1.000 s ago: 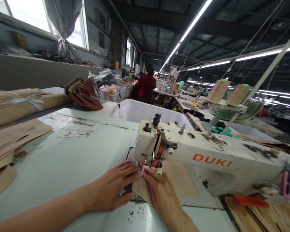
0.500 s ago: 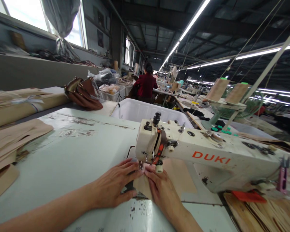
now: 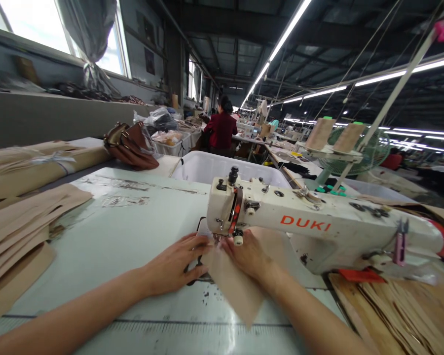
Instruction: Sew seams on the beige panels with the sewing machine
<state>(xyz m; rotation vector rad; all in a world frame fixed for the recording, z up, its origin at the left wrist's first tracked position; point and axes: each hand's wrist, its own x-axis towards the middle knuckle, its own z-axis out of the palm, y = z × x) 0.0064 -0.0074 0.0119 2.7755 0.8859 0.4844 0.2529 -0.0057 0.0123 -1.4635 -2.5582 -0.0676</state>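
A tan piece of material (image 3: 233, 288) lies on the pale green table (image 3: 126, 246) under the head of a white DUKI sewing machine (image 3: 318, 229). My left hand (image 3: 175, 264) rests flat on the table at the piece's left edge, fingers stretched toward the needle. My right hand (image 3: 249, 256) presses flat on the piece just below the needle area, fingers extended. Neither hand grips anything. The needle itself is hidden behind my fingertips.
Stacks of tan cut pieces (image 3: 18, 227) lie at the left. A white plastic bin (image 3: 214, 170) stands behind the machine, brown bags (image 3: 131, 145) beyond it. Thread cones (image 3: 335, 135) and a green fan (image 3: 370, 153) stand right. A person in red (image 3: 222, 128) sits far off.
The view has pulled back and tilted down, so more of the tan piece shows toward me. Both hands stay pressed at the needle.
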